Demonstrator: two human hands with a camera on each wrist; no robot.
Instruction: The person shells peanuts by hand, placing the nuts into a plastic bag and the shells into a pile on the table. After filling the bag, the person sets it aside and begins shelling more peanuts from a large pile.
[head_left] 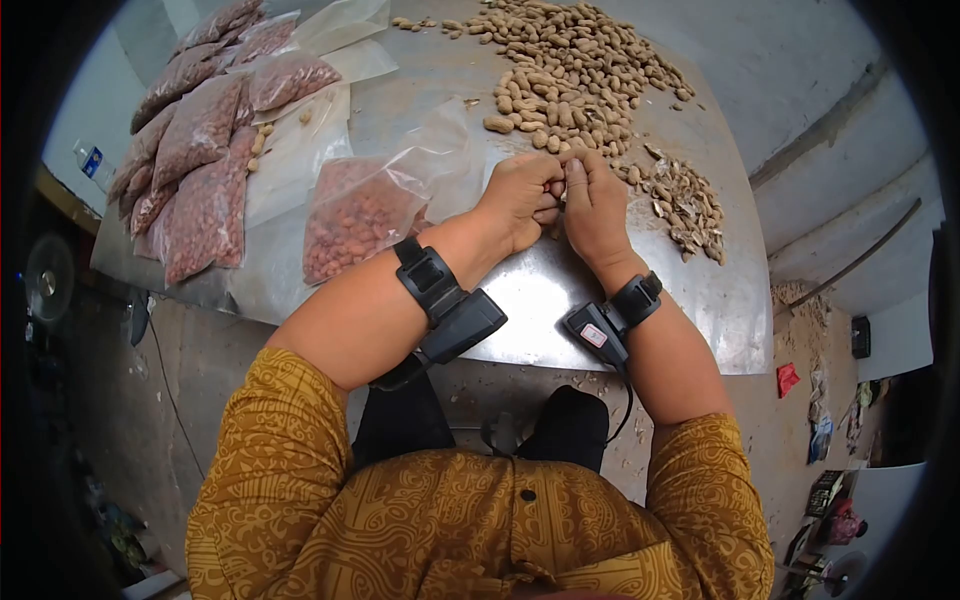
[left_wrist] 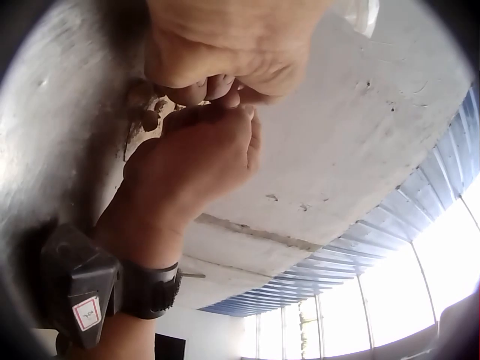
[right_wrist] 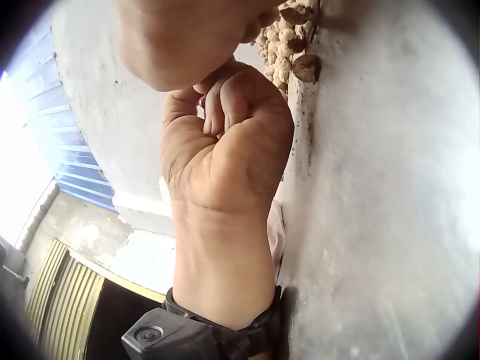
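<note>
Both hands meet fingertip to fingertip above the near part of the metal table (head_left: 530, 310). My left hand (head_left: 515, 200) has its fingers curled in and pinches a peanut, mostly hidden by the fingers. A bit of reddish kernel (right_wrist: 201, 103) shows among them in the right wrist view. From the other side, my right hand (head_left: 598, 212) pinches at the same peanut with thumb and fingers. Just beyond the hands lies a large heap of unshelled peanuts (head_left: 570, 85). Broken shells (head_left: 690, 205) are piled to the right.
An open clear bag of red kernels (head_left: 355, 220) lies left of the hands. Farther left, several filled bags (head_left: 195, 135) are stacked beside flat plastic bags (head_left: 300, 150). A wall (head_left: 840, 150) stands along the right. Shell scraps litter the floor.
</note>
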